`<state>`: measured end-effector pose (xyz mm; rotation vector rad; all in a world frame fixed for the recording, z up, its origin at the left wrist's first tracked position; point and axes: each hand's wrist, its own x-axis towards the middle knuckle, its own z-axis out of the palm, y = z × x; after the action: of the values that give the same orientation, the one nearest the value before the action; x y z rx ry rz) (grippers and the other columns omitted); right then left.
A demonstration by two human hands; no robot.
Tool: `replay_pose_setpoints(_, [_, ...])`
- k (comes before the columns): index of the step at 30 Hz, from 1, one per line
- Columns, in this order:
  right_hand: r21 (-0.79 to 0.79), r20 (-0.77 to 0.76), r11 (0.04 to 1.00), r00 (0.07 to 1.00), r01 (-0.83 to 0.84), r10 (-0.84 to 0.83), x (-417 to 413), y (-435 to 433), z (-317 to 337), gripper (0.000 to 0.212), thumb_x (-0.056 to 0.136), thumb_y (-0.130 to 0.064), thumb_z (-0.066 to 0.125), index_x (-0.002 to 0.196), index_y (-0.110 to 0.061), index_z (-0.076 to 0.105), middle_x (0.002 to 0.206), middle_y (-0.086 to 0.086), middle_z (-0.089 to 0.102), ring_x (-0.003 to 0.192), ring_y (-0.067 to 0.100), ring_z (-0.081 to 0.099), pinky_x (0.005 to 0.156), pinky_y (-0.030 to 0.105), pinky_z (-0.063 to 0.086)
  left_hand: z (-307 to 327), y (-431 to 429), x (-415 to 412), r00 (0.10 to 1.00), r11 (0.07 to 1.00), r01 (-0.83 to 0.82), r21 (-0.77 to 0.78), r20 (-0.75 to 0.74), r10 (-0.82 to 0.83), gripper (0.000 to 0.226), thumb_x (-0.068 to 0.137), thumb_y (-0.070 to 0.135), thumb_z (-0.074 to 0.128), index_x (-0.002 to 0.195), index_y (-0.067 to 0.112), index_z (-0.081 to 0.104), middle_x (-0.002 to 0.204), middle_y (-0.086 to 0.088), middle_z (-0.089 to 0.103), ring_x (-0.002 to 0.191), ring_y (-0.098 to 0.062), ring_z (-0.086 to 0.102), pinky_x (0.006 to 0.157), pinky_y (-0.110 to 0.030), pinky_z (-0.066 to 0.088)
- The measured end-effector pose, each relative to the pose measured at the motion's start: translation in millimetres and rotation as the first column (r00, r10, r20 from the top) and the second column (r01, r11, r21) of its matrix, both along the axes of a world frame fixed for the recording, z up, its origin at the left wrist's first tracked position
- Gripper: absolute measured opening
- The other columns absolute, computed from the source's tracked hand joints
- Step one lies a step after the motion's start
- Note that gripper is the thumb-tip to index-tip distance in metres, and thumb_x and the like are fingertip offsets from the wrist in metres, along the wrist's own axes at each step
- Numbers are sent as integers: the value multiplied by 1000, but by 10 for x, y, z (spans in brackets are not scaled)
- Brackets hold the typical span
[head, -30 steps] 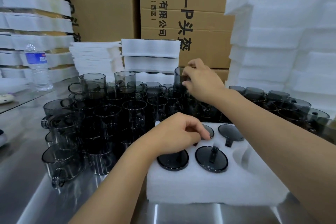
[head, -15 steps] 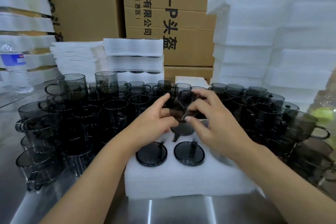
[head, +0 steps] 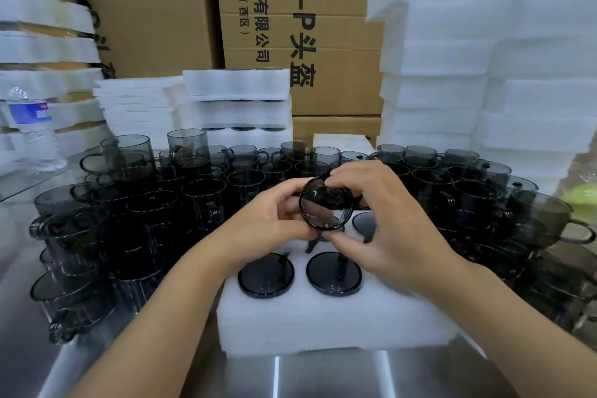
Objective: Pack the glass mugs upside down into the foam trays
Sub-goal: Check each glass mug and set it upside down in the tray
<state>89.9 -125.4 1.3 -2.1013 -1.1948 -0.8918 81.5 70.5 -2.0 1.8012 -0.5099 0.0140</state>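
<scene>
Holding one glass mug [head: 325, 203] in both hands, above the far row of the foam tray [head: 323, 326]. Left hand [head: 271, 223] pinches its left edge with curled fingertips. Right hand [head: 384, 229] wraps it from the right, fingers over the top and thumb underneath. Neither hand is free.

Key relation: the mug's long axis points roughly at the camera, near level, with one round end facing us. Not vertical yet. Can't tell if that end is base or mouth.

My read: it needs about a quarter-turn to get the mouth down, then a straight drop. The right hand has more wrap, so it probably drives the turn.

Below the hands, on the near side, the left seated mug [head: 266, 274] and right seated mug [head: 333, 273] sit base-up. A third base [head: 365, 223] shows just past the right thumb. The target pocket is hidden by the hands.

Mug look: smoked grey, see-through, thin dark rim, glare on the face. Likely slick.

Loose mugs [head: 200, 200] crowd left, right and beyond.
</scene>
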Motion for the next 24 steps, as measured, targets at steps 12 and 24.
replay_pose_setpoints(12, [-27, -49, 999, 999, 18, -19, 4, -17, -9, 56, 74, -15, 72, 125, -19, 51, 122, -6, 46, 116, 10, 45, 98, 17, 35, 3, 31, -19, 1000, 1000, 14, 14, 7, -14, 61, 68, 32, 73, 126, 35, 54, 112, -4, 70, 110, -14, 64, 98, -34, 47])
replay_pose_setpoints(24, [-79, -73, 995, 995, 57, -63, -12, -20, -4, 59, 75, -21, 72, 129, -20, 50, 123, -7, 43, 115, 10, 44, 97, 16, 34, -6, 35, -10, 1000, 999, 17, 40, -14, -17, 71, 66, 34, 75, 132, 32, 49, 113, -4, 70, 110, -15, 64, 99, -34, 47])
